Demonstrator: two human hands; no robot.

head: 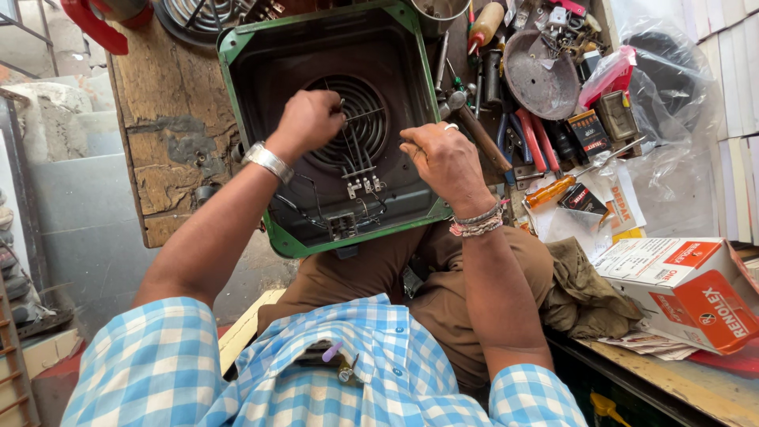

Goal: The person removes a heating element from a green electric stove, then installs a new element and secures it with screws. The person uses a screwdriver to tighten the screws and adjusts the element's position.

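A green-rimmed, dark metal housing of an electric stove lies upside down at the edge of a worn wooden workbench, tilted toward my lap. A spiral heating coil sits in its middle, with thin wires and a small terminal block below it. My left hand, a metal watch on its wrist, is closed on something small at the coil's left rim. My right hand, with a ring and wrist threads, rests on the housing's right edge, fingers curled around a thin part I cannot make out.
Right of the housing lie pliers with red handles, an orange-handled screwdriver, a round metal dish, small boxes and plastic bags. A white and orange carton and a brown cloth sit at lower right. Bare bench wood lies left.
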